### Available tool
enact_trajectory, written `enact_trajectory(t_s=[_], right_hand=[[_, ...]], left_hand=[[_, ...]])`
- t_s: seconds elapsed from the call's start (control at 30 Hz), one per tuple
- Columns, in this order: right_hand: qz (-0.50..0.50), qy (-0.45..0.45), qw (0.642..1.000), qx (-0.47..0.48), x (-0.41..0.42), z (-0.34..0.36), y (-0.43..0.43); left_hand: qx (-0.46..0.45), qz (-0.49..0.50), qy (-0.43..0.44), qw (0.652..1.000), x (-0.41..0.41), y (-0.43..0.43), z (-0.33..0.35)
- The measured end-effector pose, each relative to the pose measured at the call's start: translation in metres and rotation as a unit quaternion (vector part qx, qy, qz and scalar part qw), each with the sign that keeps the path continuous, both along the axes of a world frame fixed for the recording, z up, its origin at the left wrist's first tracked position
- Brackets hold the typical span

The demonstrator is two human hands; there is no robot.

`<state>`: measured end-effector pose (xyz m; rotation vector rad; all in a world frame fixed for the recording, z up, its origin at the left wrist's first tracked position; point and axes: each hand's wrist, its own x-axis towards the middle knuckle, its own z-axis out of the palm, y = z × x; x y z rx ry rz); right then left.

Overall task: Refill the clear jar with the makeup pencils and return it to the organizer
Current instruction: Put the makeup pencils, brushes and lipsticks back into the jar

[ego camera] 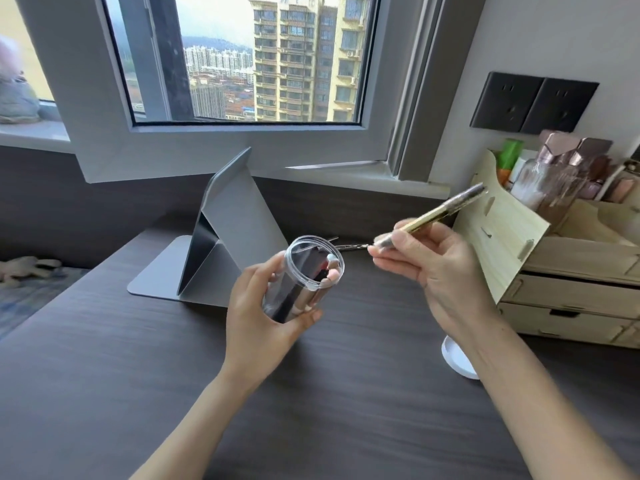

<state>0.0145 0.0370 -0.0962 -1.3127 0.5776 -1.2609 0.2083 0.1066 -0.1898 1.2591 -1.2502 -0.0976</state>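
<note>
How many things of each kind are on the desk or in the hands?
Hands: 2, left hand and right hand
Clear jar: 1
Gold pencil: 1
White lid: 1
Grey folding stand: 1
Wooden organizer: 1
Total: 7
The pencils inside the jar are too blurred to count.

Clear glossy plastic jar (pixel 304 282); matt dark woodgrain desk (pixel 138 375).

The right arm covers part of the white lid (pixel 456 358), the pencil (pixel 437 212) is motion-blurred, and the organizer (pixel 540 271) runs off the right edge
</note>
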Motion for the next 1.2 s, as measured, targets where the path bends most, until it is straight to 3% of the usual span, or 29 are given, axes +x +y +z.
enact_trajectory(t_s=[0.1,0.23,0.3,0.4,0.6,0.87,1.07,1.2], right_hand=[[-0.054,0.059,0.992,-0.099,0.017,0.017,0.015],[-0.116,0.268,0.933,-0.211,0.042,0.014,0.023],[-0.117,0.346,0.906,-0.213,0.049,0.011,0.023],[-0.084,0.409,0.893,-0.169,0.052,0.012,0.020],[-0.030,0.370,0.921,-0.114,0.048,0.008,0.015],[-0.026,0.412,0.899,-0.148,0.044,0.016,0.011],[-0.056,0.469,0.853,-0.221,0.046,0.018,0.013],[0.073,0.403,0.896,-0.174,0.028,0.028,0.004]], left_hand=[[-0.001,-0.004,-0.028,1.000,-0.003,0.001,0.000],[0.011,-0.010,-0.048,0.999,-0.003,0.003,0.001],[0.011,-0.011,-0.049,0.999,-0.003,0.003,0.002],[0.009,-0.006,-0.054,0.998,-0.002,0.003,0.002],[0.017,-0.001,-0.062,0.998,-0.003,0.004,0.002],[0.027,0.008,-0.069,0.997,-0.004,0.005,0.004],[0.033,0.017,-0.070,0.997,-0.004,0.004,0.004],[0.028,0.029,-0.068,0.997,-0.002,0.003,0.003]])
